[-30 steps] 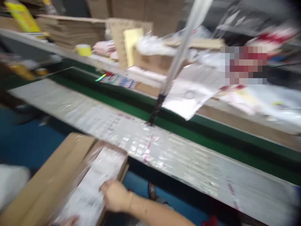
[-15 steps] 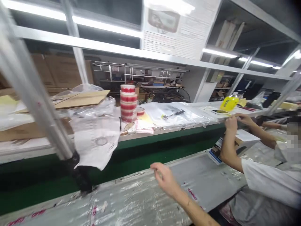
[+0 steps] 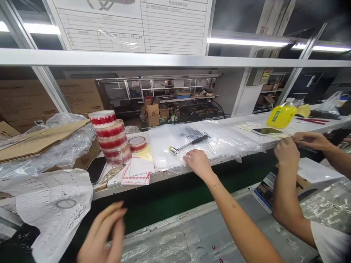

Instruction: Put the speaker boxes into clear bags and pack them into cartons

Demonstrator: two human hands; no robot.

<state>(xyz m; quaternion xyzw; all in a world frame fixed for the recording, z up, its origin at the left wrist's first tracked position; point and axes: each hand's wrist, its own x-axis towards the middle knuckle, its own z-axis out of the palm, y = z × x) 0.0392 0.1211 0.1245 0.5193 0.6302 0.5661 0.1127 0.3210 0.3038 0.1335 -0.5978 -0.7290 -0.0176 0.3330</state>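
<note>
My right hand [image 3: 199, 164] is stretched over the front edge of a pile of clear plastic bags [image 3: 227, 144]. Its fingers are loosely bent and slightly apart, with nothing visible in them; whether they touch the plastic I cannot tell. Just beyond the fingertips, a small hammer [image 3: 189, 144] with a black handle and a yellow-green face lies on the bags. Lower left, my left hand [image 3: 102, 235] is raised, motion-blurred, its fingers apart and empty. It is nearest to a hanging printed sheet [image 3: 59, 212] and red-and-white labels [image 3: 138, 170] on the shelf.
Stacked red-and-clear tape rolls [image 3: 112, 137] stand behind the labels, beside a single roll [image 3: 137, 143]. Cardboard [image 3: 41, 140] lies at left. Right, a co-worker's hands [image 3: 287, 151] are near a yellow bottle [image 3: 282, 115] and a box [image 3: 315, 173]. A metal rail [image 3: 164, 58] crosses above.
My right hand has moved from above the lower bench up to the plastic bags. My left hand has come into view at lower left. The view has levelled and come closer to the shelf.
</note>
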